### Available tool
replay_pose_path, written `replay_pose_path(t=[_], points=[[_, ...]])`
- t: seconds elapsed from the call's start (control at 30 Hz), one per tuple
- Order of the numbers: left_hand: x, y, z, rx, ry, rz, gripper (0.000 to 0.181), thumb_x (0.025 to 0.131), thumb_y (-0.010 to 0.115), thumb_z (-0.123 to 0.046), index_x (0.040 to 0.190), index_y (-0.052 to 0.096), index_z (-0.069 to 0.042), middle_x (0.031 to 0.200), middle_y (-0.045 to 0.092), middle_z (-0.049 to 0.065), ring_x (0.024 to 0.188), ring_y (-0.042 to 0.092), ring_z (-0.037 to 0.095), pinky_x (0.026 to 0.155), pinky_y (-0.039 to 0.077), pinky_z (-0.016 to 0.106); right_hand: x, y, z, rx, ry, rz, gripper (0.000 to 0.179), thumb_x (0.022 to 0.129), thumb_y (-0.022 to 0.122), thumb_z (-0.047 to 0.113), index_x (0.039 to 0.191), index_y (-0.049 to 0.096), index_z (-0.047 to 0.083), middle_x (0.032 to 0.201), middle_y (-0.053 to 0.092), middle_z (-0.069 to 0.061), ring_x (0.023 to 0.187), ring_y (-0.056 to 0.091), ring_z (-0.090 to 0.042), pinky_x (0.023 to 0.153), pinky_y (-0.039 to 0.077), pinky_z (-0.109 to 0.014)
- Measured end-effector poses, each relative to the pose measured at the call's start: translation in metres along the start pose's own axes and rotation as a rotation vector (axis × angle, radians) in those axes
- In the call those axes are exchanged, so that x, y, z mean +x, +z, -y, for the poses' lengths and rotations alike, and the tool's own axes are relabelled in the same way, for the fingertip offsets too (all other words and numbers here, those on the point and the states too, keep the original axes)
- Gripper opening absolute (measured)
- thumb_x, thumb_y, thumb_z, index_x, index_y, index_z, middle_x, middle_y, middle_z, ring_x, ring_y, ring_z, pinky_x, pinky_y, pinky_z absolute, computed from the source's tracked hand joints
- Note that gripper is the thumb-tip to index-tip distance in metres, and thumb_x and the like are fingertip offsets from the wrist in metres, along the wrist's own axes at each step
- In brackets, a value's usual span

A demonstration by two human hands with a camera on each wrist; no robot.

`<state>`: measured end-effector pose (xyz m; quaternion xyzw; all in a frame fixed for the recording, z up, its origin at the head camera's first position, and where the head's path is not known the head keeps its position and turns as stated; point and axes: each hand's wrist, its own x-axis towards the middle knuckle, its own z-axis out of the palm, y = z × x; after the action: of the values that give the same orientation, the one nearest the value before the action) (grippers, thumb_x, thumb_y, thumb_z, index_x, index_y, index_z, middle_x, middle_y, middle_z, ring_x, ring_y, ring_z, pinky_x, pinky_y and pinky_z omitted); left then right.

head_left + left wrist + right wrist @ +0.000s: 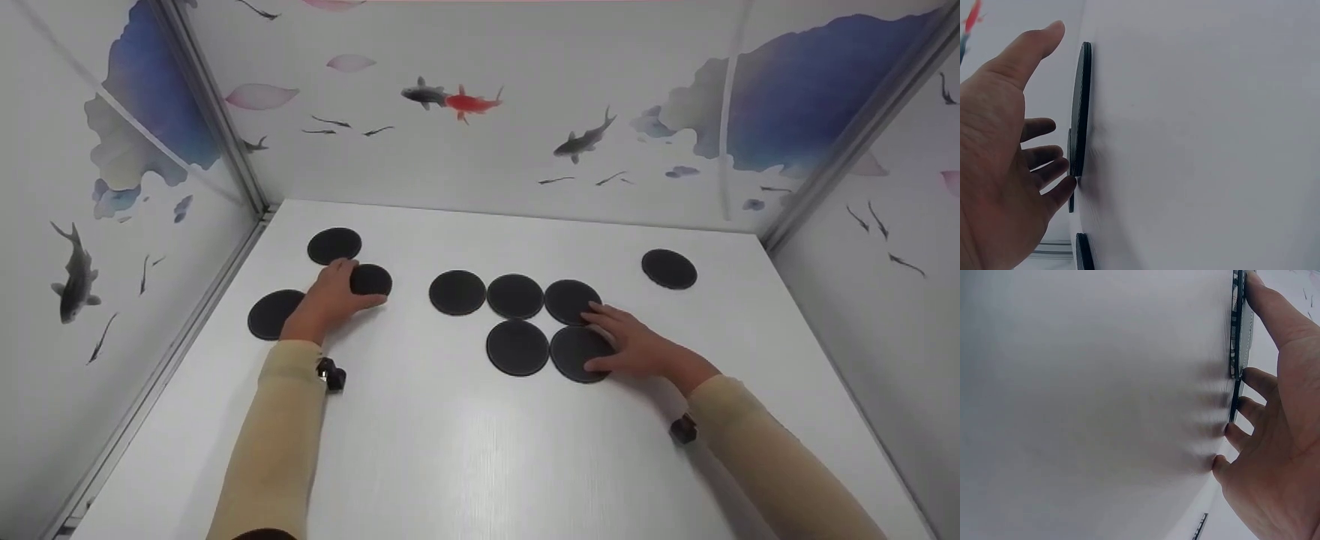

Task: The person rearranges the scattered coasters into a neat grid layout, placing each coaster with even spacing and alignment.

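Note:
In the head view my left hand (pixel 330 296) reaches over a black round coaster (pixel 373 279) on the white table. The left wrist view has that hand's thumb raised off the coaster (pixel 1081 109), its fingers spread near the coaster's edge. Further left lie two more coasters, one behind (pixel 334 245) and one partly hidden under the wrist (pixel 271 315). My right hand (pixel 637 346) rests at the right end of a coaster group. Its thumb touches the front-right coaster (pixel 576 352), and its fingertips reach the coaster behind (pixel 568 300) and the tabletop.
The group also includes a back-left coaster (pixel 457 292), a back-middle coaster (pixel 515 296) and a front-left coaster (pixel 517 347). A lone coaster (pixel 669 269) lies at the back right. White panels (pixel 480 172) with printed fish border the table (pixel 450 450).

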<state>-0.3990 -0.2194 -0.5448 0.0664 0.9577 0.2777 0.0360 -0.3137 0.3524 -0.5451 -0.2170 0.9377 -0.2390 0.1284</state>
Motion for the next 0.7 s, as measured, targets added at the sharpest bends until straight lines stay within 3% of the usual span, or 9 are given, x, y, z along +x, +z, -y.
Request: replay_pose_path(t=[0.37,0.57,0.7], points=[[0.004,0.001,0.003,-0.025,-0.023,0.072,0.111,0.077,0.083,-0.057,0.159,0.025,-0.009,0.167,0.016,0.016,0.153,0.016,0.035,0.12,0.021,0.054,0.0,-0.001,0.002,0.011,-0.016,-0.008,0.098,0.081,0.078,0.062,0.158,0.036,0.018,0.168,0.018,-0.006,0.153,0.014,-0.036,0.118,0.019,-0.061],[0.001,0.002,0.01,-0.067,-0.015,0.062,0.106,0.079,0.082,-0.056,0.158,0.028,-0.009,0.161,0.03,0.015,0.147,0.03,0.035,0.117,0.028,0.055,-0.001,0.0,-0.001,0.02,-0.039,-0.018,0.098,0.08,0.08,0.059,0.157,0.038,0.016,0.168,0.019,-0.006,0.153,0.014,-0.036,0.118,0.019,-0.061],[-0.001,0.001,0.01,-0.064,0.003,0.047,0.102,0.081,0.079,-0.056,0.158,0.03,-0.01,0.162,0.029,0.015,0.149,0.027,0.036,0.118,0.026,0.055,-0.001,0.0,-0.001,0.02,-0.038,-0.022,0.098,0.08,0.08,0.059,0.157,0.038,0.017,0.168,0.019,-0.005,0.153,0.014,-0.035,0.119,0.019,-0.06]])
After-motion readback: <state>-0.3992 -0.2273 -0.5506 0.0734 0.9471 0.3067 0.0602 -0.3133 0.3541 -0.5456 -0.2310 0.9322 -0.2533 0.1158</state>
